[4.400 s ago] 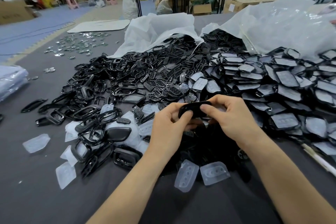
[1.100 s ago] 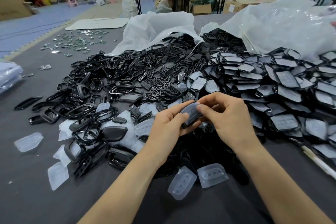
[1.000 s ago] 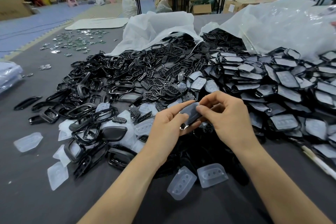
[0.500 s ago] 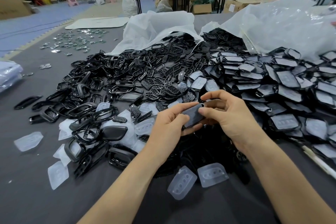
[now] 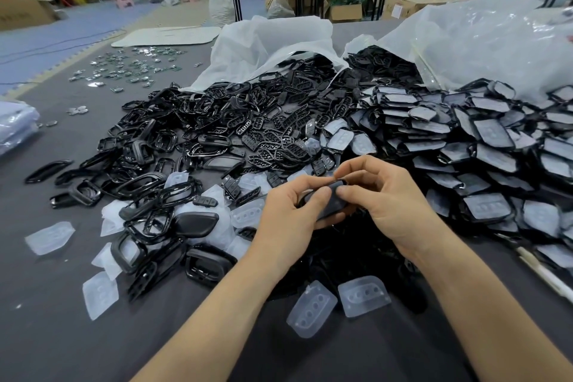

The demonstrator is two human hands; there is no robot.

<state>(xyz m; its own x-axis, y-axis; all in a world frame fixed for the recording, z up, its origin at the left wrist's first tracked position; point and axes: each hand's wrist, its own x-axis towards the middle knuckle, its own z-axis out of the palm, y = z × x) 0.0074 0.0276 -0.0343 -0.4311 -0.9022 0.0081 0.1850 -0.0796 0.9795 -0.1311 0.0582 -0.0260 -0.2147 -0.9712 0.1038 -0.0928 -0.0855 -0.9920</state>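
Observation:
Both hands meet above a grey table (image 5: 55, 332) and hold one small dark key-fob shell (image 5: 331, 200) between them. My left hand (image 5: 290, 217) grips its left end, thumb on top. My right hand (image 5: 387, 198) pinches its right end with thumb and curled fingers. The underside of the shell is hidden by my fingers. Directly below my hands lies a dark heap of black parts (image 5: 350, 257).
Black plastic frames (image 5: 161, 146) spread to the left, clear silicone pads (image 5: 311, 308) lie near the front, and stacked shells with pads (image 5: 483, 146) fill the right. Two open plastic bags (image 5: 483, 40) sit behind. Small metal pieces (image 5: 130, 68) lie far left.
The shell has been turned in my fingers from its pale face toward its dark face. Both hands have stayed in about the same place, my right thumb shifting onto the shell's end.

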